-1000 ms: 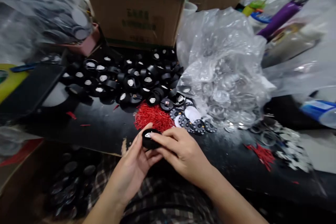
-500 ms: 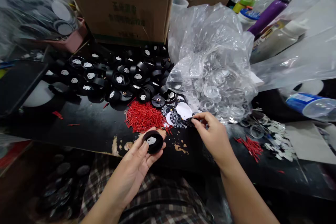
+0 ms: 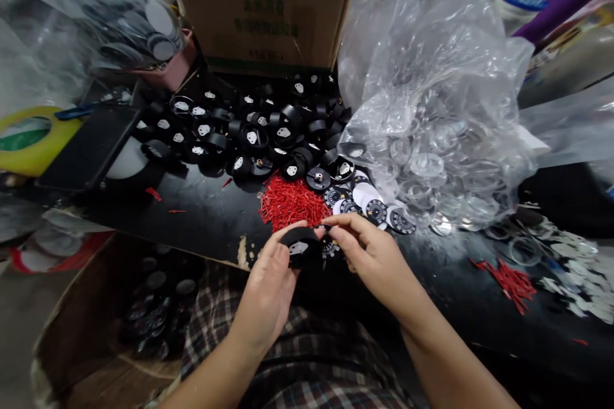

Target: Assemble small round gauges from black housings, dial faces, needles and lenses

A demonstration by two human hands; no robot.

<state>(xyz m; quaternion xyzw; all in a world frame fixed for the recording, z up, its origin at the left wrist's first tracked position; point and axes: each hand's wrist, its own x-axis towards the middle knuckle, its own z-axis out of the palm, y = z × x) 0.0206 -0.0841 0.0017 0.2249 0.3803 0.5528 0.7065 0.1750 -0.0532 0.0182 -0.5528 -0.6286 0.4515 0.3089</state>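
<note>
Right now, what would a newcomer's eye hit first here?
Probably the bright red heap of small slim pieces on the black table, just beyond the hands. Next, the big crumpled clear bag to its right, and the spread of round black cases behind and left. Nearest, the left hand holds a black case, the right hand a printed dial close beside it.
</note>
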